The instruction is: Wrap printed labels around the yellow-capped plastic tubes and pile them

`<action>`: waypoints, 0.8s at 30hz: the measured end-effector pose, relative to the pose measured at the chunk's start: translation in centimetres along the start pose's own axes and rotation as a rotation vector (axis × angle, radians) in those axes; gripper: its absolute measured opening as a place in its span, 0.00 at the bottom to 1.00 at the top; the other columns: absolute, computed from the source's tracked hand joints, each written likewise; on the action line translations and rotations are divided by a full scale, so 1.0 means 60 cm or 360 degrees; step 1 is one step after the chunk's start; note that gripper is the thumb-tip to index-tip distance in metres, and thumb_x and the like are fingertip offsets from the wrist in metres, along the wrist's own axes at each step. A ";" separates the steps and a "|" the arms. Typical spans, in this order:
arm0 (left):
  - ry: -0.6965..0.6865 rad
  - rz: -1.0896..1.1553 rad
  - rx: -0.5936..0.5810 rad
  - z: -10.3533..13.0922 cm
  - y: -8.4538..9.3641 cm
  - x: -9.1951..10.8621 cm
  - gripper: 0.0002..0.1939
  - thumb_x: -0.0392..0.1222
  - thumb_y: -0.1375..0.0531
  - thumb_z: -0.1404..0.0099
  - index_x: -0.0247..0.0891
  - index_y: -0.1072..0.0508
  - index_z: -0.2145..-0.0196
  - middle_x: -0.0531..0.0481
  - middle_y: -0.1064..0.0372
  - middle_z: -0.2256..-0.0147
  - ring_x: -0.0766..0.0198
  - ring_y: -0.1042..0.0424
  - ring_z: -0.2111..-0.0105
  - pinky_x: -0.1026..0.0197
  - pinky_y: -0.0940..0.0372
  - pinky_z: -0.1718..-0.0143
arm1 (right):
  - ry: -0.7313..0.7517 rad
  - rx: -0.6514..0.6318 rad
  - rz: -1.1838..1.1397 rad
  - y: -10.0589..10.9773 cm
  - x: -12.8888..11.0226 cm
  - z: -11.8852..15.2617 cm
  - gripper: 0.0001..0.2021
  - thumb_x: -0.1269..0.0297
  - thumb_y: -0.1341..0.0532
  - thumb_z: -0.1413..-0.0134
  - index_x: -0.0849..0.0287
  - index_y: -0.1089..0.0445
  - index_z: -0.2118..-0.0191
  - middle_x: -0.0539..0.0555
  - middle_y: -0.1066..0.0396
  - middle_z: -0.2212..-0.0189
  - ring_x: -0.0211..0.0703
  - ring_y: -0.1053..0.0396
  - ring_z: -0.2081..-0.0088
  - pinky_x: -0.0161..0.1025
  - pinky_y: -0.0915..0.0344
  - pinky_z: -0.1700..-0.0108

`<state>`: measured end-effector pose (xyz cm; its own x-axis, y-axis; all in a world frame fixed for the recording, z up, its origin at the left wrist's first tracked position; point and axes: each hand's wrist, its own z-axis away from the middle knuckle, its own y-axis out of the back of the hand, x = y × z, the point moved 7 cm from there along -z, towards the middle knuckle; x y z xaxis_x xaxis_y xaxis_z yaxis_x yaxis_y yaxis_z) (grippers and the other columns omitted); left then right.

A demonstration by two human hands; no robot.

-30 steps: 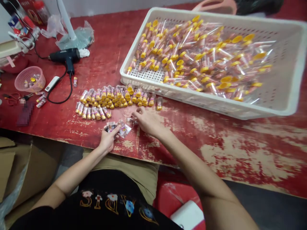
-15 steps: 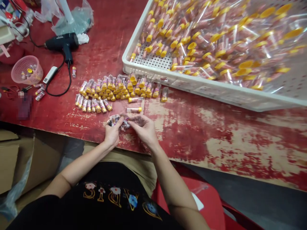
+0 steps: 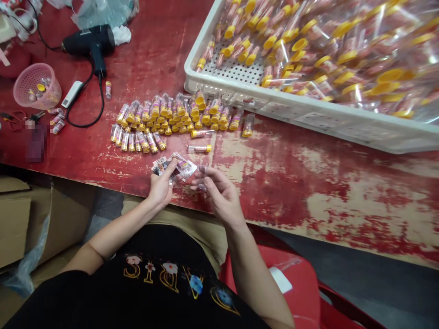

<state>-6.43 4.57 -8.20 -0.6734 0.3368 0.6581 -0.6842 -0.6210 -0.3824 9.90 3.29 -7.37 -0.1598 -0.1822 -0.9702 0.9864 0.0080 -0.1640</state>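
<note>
Fanning out between thumb and fingers, a few printed plastic sleeves (image 3: 185, 167) are held by the left hand (image 3: 162, 185) over the near edge of the red surface (image 3: 154, 55), while the right hand (image 3: 221, 194) is placed just beside them with its fingers curled, and whether clear film is pinched there cannot be told. Beyond the hands, two tubes (image 3: 197, 149) with yellow caps are laid flat near a packed cluster of labelled tubes (image 3: 156, 109). The white perforated crate (image 3: 291, 112) is heaped with yellow-capped clear tubes (image 3: 283, 82) of pinkish contents, and small pieces, one yellow, are contained in the pink basket (image 3: 24, 93).
</note>
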 end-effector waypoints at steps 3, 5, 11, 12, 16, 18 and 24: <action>0.0010 0.0009 0.0024 -0.003 0.010 0.003 0.18 0.38 0.24 0.56 0.32 0.23 0.69 0.50 0.24 0.70 0.69 0.28 0.74 0.67 0.37 0.76 | 0.0056 0.0246 0.0130 0.032 0.011 -0.016 0.20 0.48 0.35 0.45 0.52 0.30 0.50 0.56 0.26 0.52 0.47 0.26 0.51 0.50 0.28 0.45; 0.0004 0.0002 0.0043 -0.007 0.020 0.007 0.18 0.38 0.24 0.57 0.32 0.23 0.68 0.52 0.24 0.71 0.71 0.30 0.76 0.68 0.39 0.79 | -0.0012 0.0215 0.0094 0.048 0.027 -0.038 0.22 0.46 0.34 0.48 0.51 0.30 0.51 0.56 0.25 0.52 0.48 0.25 0.53 0.52 0.27 0.46; -0.0011 0.0004 0.0117 -0.020 0.063 0.022 0.19 0.39 0.23 0.58 0.33 0.23 0.68 0.54 0.25 0.72 0.73 0.30 0.77 0.70 0.41 0.82 | -0.0097 0.0028 0.0200 0.058 0.033 -0.089 0.25 0.44 0.31 0.54 0.53 0.29 0.54 0.56 0.24 0.55 0.47 0.25 0.54 0.50 0.28 0.47; -0.0021 0.0005 0.0137 -0.021 0.072 0.023 0.20 0.39 0.23 0.58 0.33 0.23 0.67 0.54 0.25 0.71 0.72 0.30 0.77 0.70 0.40 0.81 | -0.0077 -0.0035 0.0246 0.047 0.026 -0.097 0.25 0.44 0.31 0.54 0.54 0.29 0.54 0.56 0.24 0.56 0.46 0.26 0.56 0.49 0.28 0.47; -0.0040 0.0028 0.0184 -0.020 0.101 0.030 0.21 0.41 0.23 0.58 0.33 0.22 0.66 0.53 0.24 0.71 0.72 0.29 0.76 0.70 0.40 0.81 | 0.0108 -0.0395 0.0339 -0.050 -0.022 -0.149 0.24 0.47 0.33 0.49 0.55 0.29 0.50 0.56 0.25 0.58 0.44 0.27 0.59 0.46 0.28 0.52; -0.0038 0.0047 0.0196 -0.016 0.111 0.035 0.22 0.41 0.23 0.59 0.33 0.23 0.67 0.53 0.25 0.72 0.72 0.29 0.77 0.70 0.40 0.81 | 0.0185 -0.0519 0.0363 -0.115 -0.050 -0.195 0.24 0.47 0.34 0.49 0.56 0.30 0.51 0.54 0.25 0.61 0.43 0.27 0.61 0.45 0.27 0.55; -0.0090 0.0066 0.0230 -0.011 0.129 0.054 0.22 0.42 0.23 0.60 0.32 0.25 0.68 0.54 0.26 0.75 0.71 0.29 0.79 0.69 0.40 0.82 | 0.0105 -0.0568 0.0327 -0.241 -0.103 -0.339 0.17 0.48 0.35 0.46 0.58 0.31 0.62 0.52 0.29 0.67 0.41 0.27 0.65 0.44 0.24 0.59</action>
<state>-14.12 1.32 -9.46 -0.6808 0.2707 0.6806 -0.6057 -0.7305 -0.3153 -4.11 24.29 -2.62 0.0253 -0.0780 -0.9966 0.9250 0.3799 -0.0062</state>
